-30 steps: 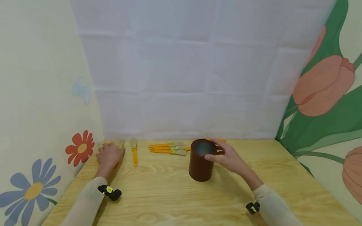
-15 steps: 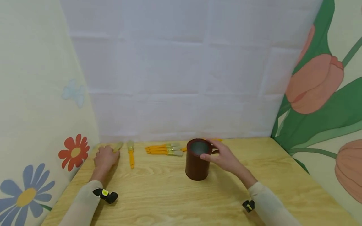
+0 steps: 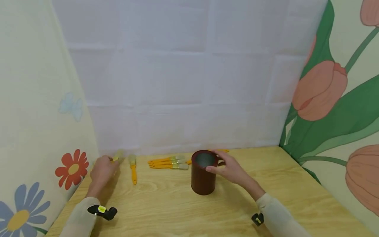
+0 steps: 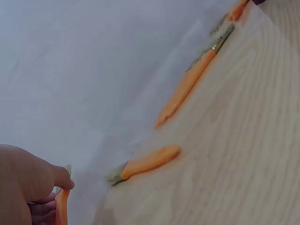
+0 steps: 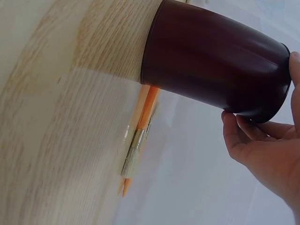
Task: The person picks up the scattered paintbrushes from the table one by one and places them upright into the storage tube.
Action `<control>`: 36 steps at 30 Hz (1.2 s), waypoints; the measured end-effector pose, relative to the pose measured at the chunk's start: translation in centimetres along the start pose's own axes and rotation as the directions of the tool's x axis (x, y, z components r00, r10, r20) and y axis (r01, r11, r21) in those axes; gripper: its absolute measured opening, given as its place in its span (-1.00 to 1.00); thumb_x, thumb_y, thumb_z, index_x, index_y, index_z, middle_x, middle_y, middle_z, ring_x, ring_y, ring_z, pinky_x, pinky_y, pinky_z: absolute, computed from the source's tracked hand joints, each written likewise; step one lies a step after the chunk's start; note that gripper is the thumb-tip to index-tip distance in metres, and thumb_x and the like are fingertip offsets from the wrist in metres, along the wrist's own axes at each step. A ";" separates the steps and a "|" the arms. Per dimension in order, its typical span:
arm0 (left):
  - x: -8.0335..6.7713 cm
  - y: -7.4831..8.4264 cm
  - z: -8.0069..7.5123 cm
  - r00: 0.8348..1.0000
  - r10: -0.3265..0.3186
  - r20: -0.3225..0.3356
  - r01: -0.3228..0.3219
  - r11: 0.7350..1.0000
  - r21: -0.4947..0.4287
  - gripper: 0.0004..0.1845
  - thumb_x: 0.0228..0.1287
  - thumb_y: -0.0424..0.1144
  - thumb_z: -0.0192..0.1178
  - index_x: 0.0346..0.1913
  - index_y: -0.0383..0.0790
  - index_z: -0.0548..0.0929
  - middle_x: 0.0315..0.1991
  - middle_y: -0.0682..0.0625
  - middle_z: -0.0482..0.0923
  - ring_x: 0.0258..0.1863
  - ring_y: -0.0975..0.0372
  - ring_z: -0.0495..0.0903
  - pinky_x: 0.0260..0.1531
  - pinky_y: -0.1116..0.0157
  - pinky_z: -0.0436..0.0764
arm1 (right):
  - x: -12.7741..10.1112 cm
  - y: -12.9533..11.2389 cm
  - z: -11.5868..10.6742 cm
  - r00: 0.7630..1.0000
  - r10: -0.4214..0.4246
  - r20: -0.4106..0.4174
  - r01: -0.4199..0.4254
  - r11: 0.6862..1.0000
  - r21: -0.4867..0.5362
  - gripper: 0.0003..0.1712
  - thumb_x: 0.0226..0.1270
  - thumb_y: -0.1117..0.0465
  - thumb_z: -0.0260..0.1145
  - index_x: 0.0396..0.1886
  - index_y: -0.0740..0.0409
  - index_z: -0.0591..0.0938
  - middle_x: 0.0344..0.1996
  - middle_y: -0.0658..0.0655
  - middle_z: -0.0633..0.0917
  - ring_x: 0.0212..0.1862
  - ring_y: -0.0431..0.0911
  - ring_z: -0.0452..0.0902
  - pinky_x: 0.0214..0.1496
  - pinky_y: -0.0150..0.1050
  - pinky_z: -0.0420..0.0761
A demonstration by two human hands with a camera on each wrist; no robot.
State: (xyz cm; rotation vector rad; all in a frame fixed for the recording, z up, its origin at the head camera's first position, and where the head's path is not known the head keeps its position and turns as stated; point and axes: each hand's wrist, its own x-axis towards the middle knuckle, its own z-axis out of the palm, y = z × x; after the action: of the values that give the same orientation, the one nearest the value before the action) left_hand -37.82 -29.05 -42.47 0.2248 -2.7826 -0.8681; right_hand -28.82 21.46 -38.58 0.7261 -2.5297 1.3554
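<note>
Nearest the person, the wooden table [image 3: 183, 214] is a broad stretch of bare grain between the two sleeves, with room on every side of the forearms. A small black clip with a yellow tag [image 3: 102, 210] sits at the left wrist, another [image 3: 257, 219] at the right.

Further in stands the dark red cup [image 3: 202, 172], upright, roughly mid-table, with open wood in front of it and to its right as far as the tulip-printed panel [image 3: 331, 108]. The right hand [image 3: 232, 169] is curled round the cup's rim and upper wall from the right side; the right wrist view shows its fingertips [image 5: 234, 123] pressed against the lip.

Over to the left, close to the flower-printed panel [image 3: 44, 131], the left hand [image 3: 102, 169] has its fingers closed on an orange-handled brush [image 3: 116, 158], its bristled end poking out past the knuckles. From the left wrist view the thumb and fingers pinch the handle [image 4: 61, 208], though whether the brush is off the table I cannot tell. Just beside it, apart from the hand, a second brush [image 3: 133, 168] lies with its bristles pointing away.

Farthest back, along the foot of the white backdrop [image 3: 183, 82], a bundle of brushes [image 3: 167, 162] lies side by side, just left of the cup and behind it. One more orange handle [image 3: 220, 151] shows beyond the cup, hard against the backdrop edge.
</note>
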 end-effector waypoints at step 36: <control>-7.8 17.7 -2.4 0.805 0.590 -0.067 -0.569 0.735 -0.368 -0.67 0.49 -0.12 0.22 0.13 -0.24 0.48 -0.07 -0.06 0.52 -0.16 0.13 0.55 -0.15 0.10 0.56 | -0.1 -3.8 0.5 0.994 0.104 -0.016 -0.102 0.990 0.096 -0.10 0.32 0.14 0.52 0.52 0.32 0.29 0.36 0.30 0.43 0.25 0.19 0.47 0.21 0.14 0.49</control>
State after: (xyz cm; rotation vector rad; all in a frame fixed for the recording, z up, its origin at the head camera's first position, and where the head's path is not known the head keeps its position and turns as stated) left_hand -31.13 -14.38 -31.61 -0.7110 -2.4052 -1.1899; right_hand -26.82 19.30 -36.15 0.6015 -2.5332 1.5182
